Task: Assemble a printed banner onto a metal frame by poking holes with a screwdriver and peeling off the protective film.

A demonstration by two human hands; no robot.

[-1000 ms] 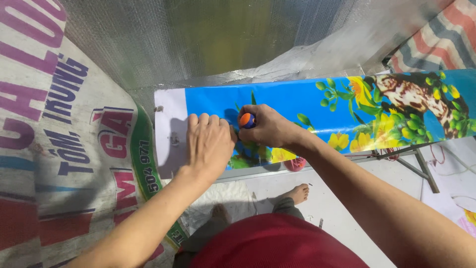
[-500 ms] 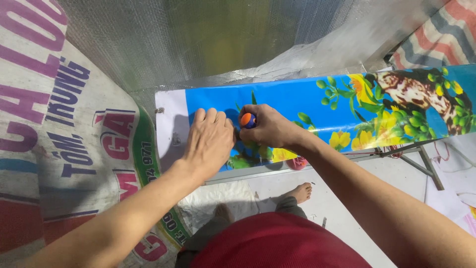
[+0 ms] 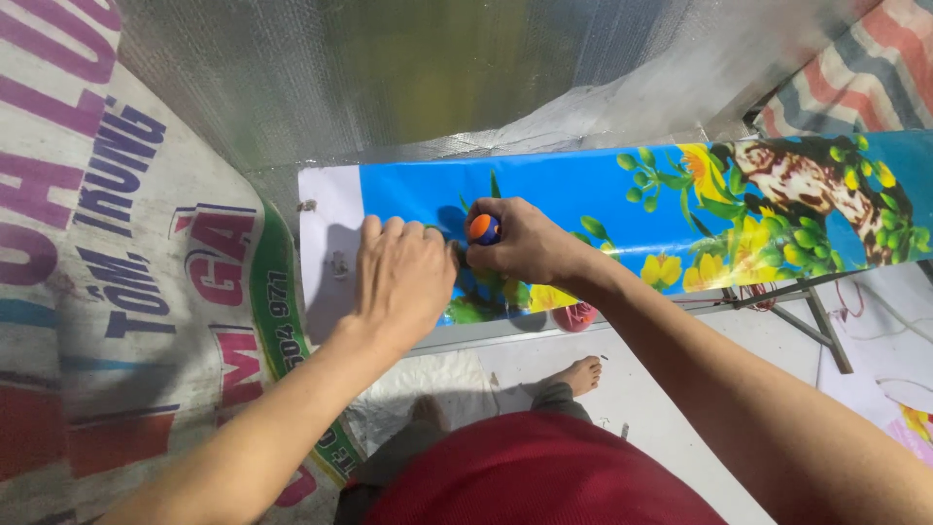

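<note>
Nearest, at 6 o'clock: the person's red lap (image 3: 544, 481), a bare foot (image 3: 580, 374) on the pale floor (image 3: 671, 389).

Left hand (image 3: 403, 277), centre frame: flat, palm down, fingers together and spread over the panel (image 3: 583, 209), pressing it; it grips nothing. Just at its 9 o'clock, the panel's white end with two small marks or holes; too small to tell which.

Right hand (image 3: 520, 243), touching the left at 3 o'clock: grip clamped on a small tool (image 3: 484, 228) with an orange and blue cap showing between thumb and forefinger. The tip is hidden under the fist; cannot tell what it is or whether it meets the panel.

The panel: long printed strip, blue with yellow flowers, green fruit and a brown branch, running 9 to 3 o'clock across the frame, resting on a thin metal frame (image 3: 797, 301) at 3 o'clock.

Left, 8 to 10 o'clock: printed woven sack (image 3: 126, 253). Far, 12 o'clock: silver foil sheet (image 3: 408, 78). At 1 o'clock, striped cloth (image 3: 855, 68).

Risks, as judged:
- Left fingertips sit right against the tool; a slip toward 9 o'clock could catch them.
- The panel is long and lightly supported; uneven pressing could let it shift or flex under the tool.
- Tip out of sight, so placement is by feel; the print could get marred.
</note>
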